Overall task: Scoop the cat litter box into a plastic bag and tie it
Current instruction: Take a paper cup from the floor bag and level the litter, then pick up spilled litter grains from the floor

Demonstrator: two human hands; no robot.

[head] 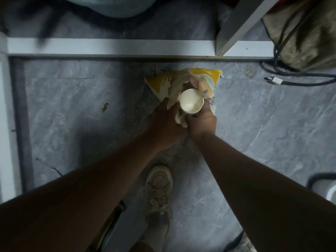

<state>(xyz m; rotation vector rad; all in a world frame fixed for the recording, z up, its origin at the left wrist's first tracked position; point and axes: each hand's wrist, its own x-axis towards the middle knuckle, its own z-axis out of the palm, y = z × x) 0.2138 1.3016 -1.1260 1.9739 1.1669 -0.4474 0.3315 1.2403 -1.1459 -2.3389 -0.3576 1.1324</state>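
Sneaker [160,193] and grey marbled floor [263,128] fill the nearest part of the head view, with two bare forearms reaching forward and down over them from a person who appears to stand over the work. Beyond the shoe, the left hand [164,124] pinches the cream-coloured edge of a yellow plastic bag [163,82] that stands on the floor, fingers curled round the film, seemingly to hold its mouth open and steady. Just beside it, touching the same bag edge, the right hand [201,122] wraps its fingers round the base of a white paper cup [190,100]; the cup is tilted with its open mouth toward the camera and looks empty inside. The cup sits right at the bag's opening, between the two hands, which suggests it serves as the scoop, either just emptied or about to dip in. No litter box can be made out here. Farther off, a white frame bar [127,48] crosses the floor, with black cables [291,77] and a tan sack [309,33] at the far right.
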